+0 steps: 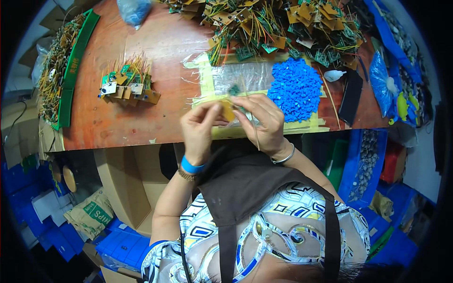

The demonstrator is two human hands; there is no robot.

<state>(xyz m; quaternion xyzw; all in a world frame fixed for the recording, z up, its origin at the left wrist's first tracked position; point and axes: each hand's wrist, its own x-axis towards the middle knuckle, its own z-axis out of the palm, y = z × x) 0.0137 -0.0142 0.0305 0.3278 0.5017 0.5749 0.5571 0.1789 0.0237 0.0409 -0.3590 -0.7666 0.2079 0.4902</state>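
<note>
Over the front edge of the table, my left hand pinches a small yellow-brown circuit board between thumb and fingers. My right hand is closed at the board's right side, its fingertips close against it. A thin pale strip, perhaps wires or a slim stick, runs through the right hand's grip and hangs below it. A blurred green piece shows just beyond the fingers. Right of the hands lies a heap of small blue plastic parts on a taped clear sheet.
A large pile of wired circuit boards covers the far side. A smaller cluster of boards sits left, beside a green-walled tray of more boards. A black bar, white nozzle-like piece and blue bag lie right.
</note>
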